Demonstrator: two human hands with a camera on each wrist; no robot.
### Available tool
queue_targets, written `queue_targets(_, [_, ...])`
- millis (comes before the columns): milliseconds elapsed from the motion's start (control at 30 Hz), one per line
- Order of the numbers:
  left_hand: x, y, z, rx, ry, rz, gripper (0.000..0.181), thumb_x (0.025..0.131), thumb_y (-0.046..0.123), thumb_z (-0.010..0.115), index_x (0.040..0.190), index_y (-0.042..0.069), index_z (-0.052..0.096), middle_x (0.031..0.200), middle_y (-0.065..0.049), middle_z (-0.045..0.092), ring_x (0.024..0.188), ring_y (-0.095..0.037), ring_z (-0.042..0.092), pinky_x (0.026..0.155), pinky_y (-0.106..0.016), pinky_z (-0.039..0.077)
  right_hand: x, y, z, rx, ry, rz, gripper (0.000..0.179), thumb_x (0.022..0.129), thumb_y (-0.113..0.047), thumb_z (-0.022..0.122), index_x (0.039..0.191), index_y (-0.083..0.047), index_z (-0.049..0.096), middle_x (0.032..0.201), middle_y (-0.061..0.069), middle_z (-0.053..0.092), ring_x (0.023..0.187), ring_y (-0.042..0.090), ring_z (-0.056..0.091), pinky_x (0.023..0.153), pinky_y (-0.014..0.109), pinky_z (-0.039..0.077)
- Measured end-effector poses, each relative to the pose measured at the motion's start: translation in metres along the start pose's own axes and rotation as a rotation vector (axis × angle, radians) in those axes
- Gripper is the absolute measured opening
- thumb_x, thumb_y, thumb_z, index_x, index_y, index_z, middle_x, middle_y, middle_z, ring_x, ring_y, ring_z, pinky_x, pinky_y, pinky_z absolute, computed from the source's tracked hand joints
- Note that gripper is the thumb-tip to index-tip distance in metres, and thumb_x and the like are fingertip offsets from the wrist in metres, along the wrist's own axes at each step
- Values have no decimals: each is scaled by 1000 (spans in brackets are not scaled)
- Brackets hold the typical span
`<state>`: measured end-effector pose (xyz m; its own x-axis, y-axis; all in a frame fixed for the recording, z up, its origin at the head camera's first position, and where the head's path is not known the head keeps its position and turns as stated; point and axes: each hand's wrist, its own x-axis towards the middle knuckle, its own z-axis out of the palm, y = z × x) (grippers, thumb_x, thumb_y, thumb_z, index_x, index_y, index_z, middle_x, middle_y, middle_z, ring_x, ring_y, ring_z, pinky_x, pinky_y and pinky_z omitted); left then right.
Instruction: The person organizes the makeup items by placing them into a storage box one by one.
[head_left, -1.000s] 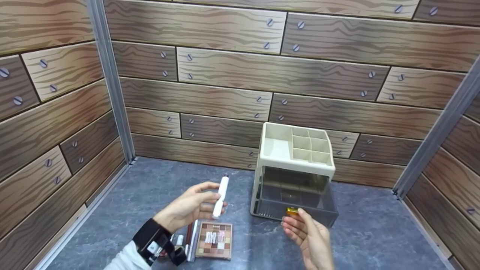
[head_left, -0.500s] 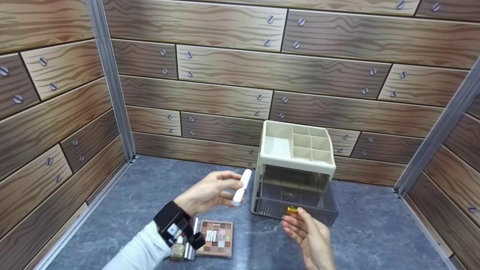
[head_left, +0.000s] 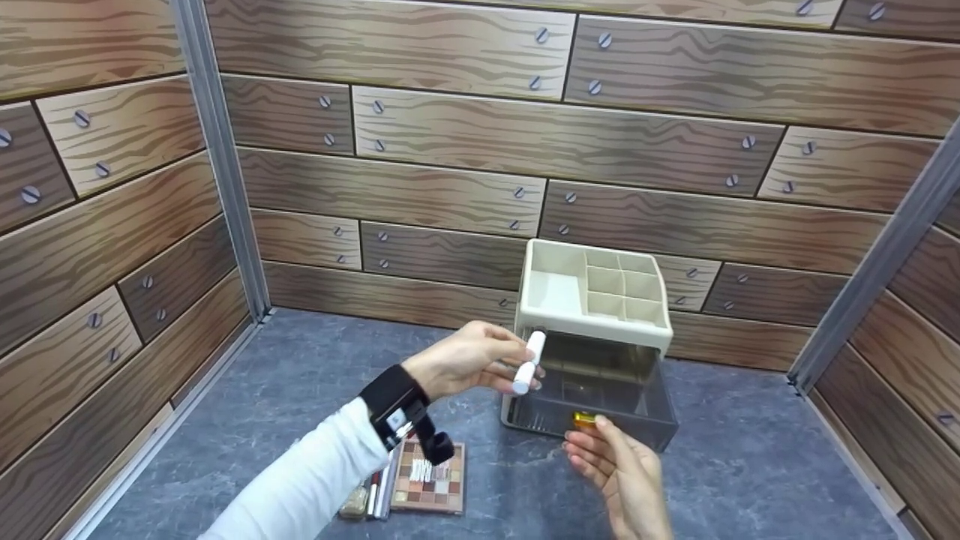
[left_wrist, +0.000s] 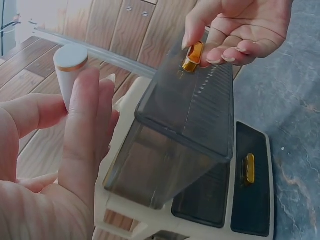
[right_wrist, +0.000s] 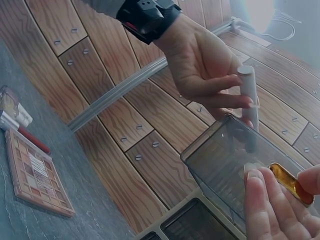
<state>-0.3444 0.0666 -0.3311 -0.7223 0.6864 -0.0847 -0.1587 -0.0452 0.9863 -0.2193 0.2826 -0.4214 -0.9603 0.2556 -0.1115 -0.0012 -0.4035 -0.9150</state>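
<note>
My left hand [head_left: 480, 361] pinches a slim white cosmetic tube [head_left: 535, 346] between thumb and fingers. It holds the tube just over the left side of a smoky see-through drawer [head_left: 637, 429], which is pulled out of a cream desktop organizer [head_left: 592, 321]. In the left wrist view the tube [left_wrist: 70, 62] has a gold ring near its end. My right hand [head_left: 628, 474] pinches the drawer's gold handle [head_left: 583, 419] between thumb and fingers. From the right wrist, the tube [right_wrist: 248, 95] is upright behind the drawer's edge.
An eyeshadow palette [head_left: 427, 484], a glass bottle [head_left: 354, 504] and several slim sticks lie on the grey marbled table, left of the organizer. Sections divide the organizer's top. A lower drawer with a gold handle [left_wrist: 250, 167] is closed. Wood-patterned walls surround the table.
My left hand has carried the white tube rightward from above the palette to the drawer, tilting it more along the way. My right hand stays on the handle; the drawer remains out.
</note>
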Motion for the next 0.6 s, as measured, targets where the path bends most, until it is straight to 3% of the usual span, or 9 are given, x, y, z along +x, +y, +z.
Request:
queue_targets(200, [12,5,7,-3,-6,-17,16,99,3,65,112,-7,66,104,-21,76,81,-21,75,73,-26,65,0,1,0,4,-17,-4,28,110,-22,55,104,0,72,88,9,79,82,18,78,78,27,65])
queue_targets(367, [20,7,11,14,25,-38,19,99,1,65,114,-10,66,95,-15,73,77,-20,74,73,-27,65,0,1,0,4,-8,-1,29,110,-23,55,103,-1,72,88,9,79,82,18,78,78,27,65])
queue_targets(600, [30,9,21,130,84,-32,20,95,0,71,112,-10,65,96,-16,69,78,-22,71,80,-33,66,-1,0,-1,1,-4,2,29,110,-23,55,102,-1,73,88,8,79,82,18,78,79,27,65])
